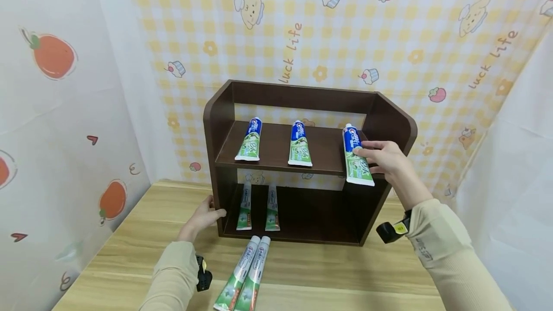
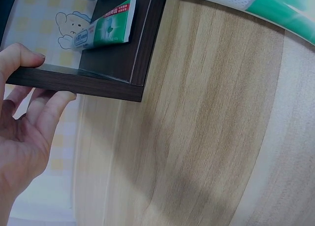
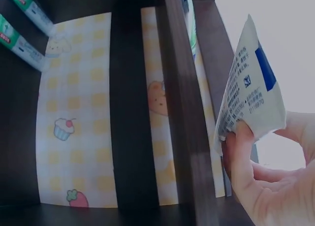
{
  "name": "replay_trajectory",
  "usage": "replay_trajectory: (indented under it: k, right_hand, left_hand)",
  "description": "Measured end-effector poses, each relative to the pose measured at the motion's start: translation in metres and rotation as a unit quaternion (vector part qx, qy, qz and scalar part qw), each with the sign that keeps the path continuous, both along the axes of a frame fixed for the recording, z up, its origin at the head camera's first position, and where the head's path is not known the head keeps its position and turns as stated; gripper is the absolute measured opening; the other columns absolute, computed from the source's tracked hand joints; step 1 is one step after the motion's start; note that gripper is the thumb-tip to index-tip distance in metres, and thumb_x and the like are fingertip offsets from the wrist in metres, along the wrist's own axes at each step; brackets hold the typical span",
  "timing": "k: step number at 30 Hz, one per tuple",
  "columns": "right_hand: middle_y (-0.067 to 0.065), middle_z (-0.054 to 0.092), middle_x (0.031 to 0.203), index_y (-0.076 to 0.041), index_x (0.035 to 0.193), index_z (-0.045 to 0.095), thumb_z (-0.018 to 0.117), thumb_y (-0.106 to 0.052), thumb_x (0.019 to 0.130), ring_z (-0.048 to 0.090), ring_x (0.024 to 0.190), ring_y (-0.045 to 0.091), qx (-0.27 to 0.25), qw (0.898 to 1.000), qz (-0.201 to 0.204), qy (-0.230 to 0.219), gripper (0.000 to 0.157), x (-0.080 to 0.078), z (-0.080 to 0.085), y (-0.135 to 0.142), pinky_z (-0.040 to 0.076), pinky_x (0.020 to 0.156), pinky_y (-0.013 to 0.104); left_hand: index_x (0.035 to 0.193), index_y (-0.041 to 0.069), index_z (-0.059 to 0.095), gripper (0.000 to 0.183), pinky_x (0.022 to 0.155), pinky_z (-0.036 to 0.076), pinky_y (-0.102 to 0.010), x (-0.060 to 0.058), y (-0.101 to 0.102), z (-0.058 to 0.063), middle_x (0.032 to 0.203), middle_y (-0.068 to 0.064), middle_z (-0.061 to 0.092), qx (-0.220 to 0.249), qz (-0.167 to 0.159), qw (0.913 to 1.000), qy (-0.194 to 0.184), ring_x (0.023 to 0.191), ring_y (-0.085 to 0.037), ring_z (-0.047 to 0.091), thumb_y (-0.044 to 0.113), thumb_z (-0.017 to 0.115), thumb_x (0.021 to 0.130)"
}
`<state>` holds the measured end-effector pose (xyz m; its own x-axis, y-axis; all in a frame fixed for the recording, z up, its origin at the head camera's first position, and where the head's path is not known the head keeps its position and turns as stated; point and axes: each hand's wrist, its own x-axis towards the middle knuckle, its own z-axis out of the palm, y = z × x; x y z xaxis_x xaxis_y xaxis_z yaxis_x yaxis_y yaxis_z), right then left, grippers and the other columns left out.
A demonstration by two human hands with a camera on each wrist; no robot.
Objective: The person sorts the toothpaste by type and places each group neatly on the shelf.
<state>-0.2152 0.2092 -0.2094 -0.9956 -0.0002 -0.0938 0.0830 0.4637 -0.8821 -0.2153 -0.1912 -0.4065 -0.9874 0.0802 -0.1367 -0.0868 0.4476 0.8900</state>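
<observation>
At the right end of the upper shelf, my right hand (image 1: 389,160) pinches a blue and green toothpaste tube (image 1: 359,169), cap toward the back, its crimped end past the shelf edge. The right wrist view shows that tube's white printed back (image 3: 256,88) between thumb and fingers of the right hand (image 3: 275,186). My left hand (image 1: 203,217) grips the left side panel of the dark brown shelf (image 1: 298,169). In the left wrist view, the left hand's (image 2: 29,137) thumb lies inside the panel (image 2: 78,83) and its fingers outside.
Two more blue and green tubes (image 1: 249,140) (image 1: 300,144) lie on the upper shelf. Below, two silver and green tubes (image 1: 244,208) (image 1: 272,209) lie at the left. Two larger-looking silver and green tubes (image 1: 237,275) (image 1: 255,277) lie together on the wooden table (image 1: 328,272) in front.
</observation>
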Motion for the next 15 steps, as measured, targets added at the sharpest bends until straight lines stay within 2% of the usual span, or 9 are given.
replay_trajectory:
  k: [4,8,11,15]
  right_hand:
    - [0.003,0.051,0.100,0.000,0.139,0.033,0.057,-0.028,0.088,0.053,0.076,0.003,0.007,1.000,-0.024,-0.004,0.064,-0.011,-0.001,-0.002,0.051,0.065,0.018]
    - [0.008,0.047,0.108,0.000,0.138,0.036,0.056,-0.026,0.088,0.047,0.084,0.010,0.011,0.999,-0.048,-0.010,0.060,-0.023,-0.001,-0.004,0.048,0.063,0.016]
    - [0.007,0.048,0.107,0.000,0.137,0.037,0.057,-0.024,0.088,0.048,0.081,0.010,0.008,0.998,-0.058,-0.012,0.059,-0.030,-0.002,-0.006,0.048,0.063,0.017]
    - [0.007,0.049,0.105,0.000,0.137,0.037,0.056,-0.022,0.088,0.049,0.079,0.009,0.013,0.998,-0.066,-0.011,0.057,-0.036,-0.003,-0.008,0.047,0.066,0.019]
  left_hand:
    - [0.140,-0.011,0.010,0.073,0.100,0.036,-0.054,0.001,0.000,-0.001,0.139,-0.034,0.024,-0.010,0.004,0.9999,0.002,0.127,-0.049,0.029,0.015,0.051,0.086]
    - [0.138,-0.010,0.017,0.067,0.096,0.042,-0.052,0.001,0.000,-0.003,0.136,-0.033,0.028,0.003,0.006,1.0000,0.006,0.125,-0.048,0.033,0.013,0.052,0.085]
    - [0.139,-0.011,0.014,0.069,0.093,0.044,-0.051,0.002,0.000,-0.002,0.137,-0.034,0.026,0.011,0.003,0.9999,0.004,0.125,-0.048,0.033,0.013,0.051,0.085]
    - [0.140,-0.012,0.007,0.073,0.095,0.042,-0.052,0.001,0.000,-0.002,0.141,-0.034,0.019,0.011,0.001,0.9999,-0.001,0.127,-0.049,0.029,0.013,0.050,0.086]
